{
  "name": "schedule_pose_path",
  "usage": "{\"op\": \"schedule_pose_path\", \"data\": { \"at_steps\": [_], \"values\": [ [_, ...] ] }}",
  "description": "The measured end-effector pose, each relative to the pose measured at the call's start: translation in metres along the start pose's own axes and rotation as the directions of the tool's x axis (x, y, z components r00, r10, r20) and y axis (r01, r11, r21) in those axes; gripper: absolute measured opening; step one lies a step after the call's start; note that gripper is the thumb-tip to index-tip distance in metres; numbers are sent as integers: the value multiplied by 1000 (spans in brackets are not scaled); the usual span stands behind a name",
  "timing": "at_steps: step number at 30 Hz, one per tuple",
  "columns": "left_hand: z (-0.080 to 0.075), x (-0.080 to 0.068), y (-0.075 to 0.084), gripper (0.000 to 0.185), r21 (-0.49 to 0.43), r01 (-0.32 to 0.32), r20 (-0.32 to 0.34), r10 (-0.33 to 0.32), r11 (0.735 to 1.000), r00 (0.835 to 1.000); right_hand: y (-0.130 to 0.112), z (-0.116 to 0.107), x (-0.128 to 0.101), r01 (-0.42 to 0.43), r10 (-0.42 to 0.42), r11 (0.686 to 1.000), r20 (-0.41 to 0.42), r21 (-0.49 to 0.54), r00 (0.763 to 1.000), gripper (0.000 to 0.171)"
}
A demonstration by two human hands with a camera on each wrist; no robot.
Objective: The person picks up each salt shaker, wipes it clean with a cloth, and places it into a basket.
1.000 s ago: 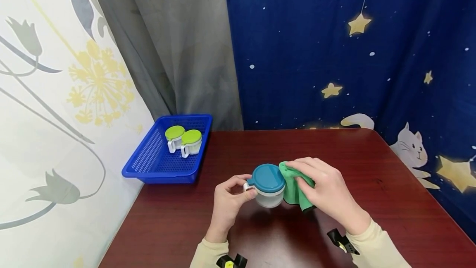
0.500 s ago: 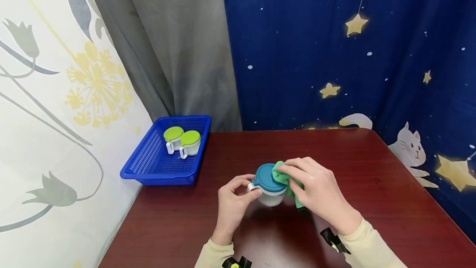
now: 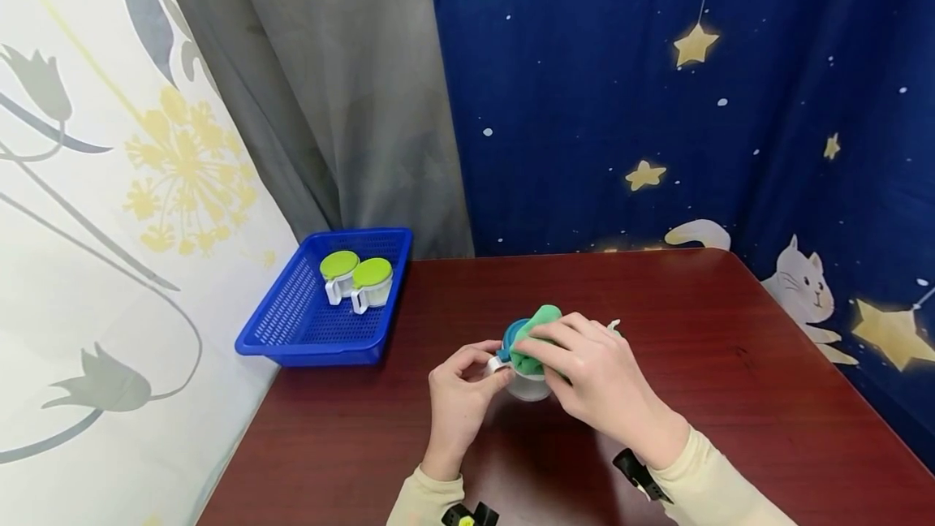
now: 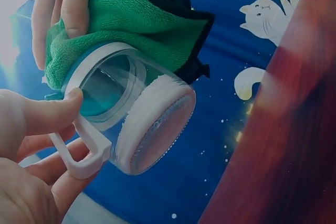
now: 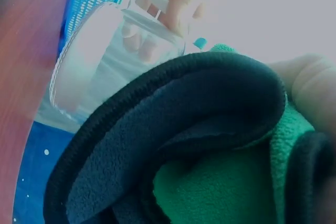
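My left hand (image 3: 467, 396) pinches the white handle (image 4: 86, 153) of a clear seasoning jar (image 3: 527, 388) with a blue-teal lid (image 3: 514, 333). White grainy contents (image 4: 157, 124) fill the bottom of the jar, which hangs over the table. In my right hand (image 3: 595, 372) is a green cloth (image 4: 147, 30) with black edging, pressed by the fingers over the lid's top. The cloth covers most of the lid in the head view. Seen from the right wrist, folds of the cloth (image 5: 210, 187) hide much of the right hand.
At the left of the dark red table (image 3: 351, 445) stands a blue plastic basket (image 3: 314, 351). It holds two similar jars with lime-green lids, a rear one (image 3: 339, 265) and a front one (image 3: 372, 272). A patterned wall rises on the left, and curtains (image 3: 584, 104) hang behind the table.
My right hand has moved left with the cloth, from the jar's right side onto the lid, covering more of it. The left hand keeps its hold on the handle and has shifted slightly right.
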State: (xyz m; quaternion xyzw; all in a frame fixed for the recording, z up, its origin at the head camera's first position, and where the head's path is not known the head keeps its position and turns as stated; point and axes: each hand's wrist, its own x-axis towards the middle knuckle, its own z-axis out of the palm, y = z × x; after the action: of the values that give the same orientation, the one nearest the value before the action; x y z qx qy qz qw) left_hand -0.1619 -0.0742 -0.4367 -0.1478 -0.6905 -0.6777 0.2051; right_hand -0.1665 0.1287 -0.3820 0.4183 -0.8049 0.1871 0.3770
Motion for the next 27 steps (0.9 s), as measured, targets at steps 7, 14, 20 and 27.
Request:
{"op": "schedule_pose_path", "data": {
  "at_steps": [7, 14, 20, 27],
  "values": [
    [0, 0, 10, 16, 8, -30, -9, 30, 1000, 1000, 3, -2, 0, 9, -8, 1000, 37, -14, 999, 44],
    [0, 2, -6, 18, 47, -19, -31, 21, 999, 999, 14, -5, -4, 6, 0, 998, 88, -67, 996, 40],
    [-4, 2, -24, 20, 43, 26, -32, -25, 999, 999, 36, -7, -13, -45, 61, 991, 125, -128, 990, 36],
    [-6, 3, -26, 20, 33, 22, -12, -22, 999, 1000, 50, -8, -20, -70, 90, 986, 129, -150, 988, 38]
  ]
}}
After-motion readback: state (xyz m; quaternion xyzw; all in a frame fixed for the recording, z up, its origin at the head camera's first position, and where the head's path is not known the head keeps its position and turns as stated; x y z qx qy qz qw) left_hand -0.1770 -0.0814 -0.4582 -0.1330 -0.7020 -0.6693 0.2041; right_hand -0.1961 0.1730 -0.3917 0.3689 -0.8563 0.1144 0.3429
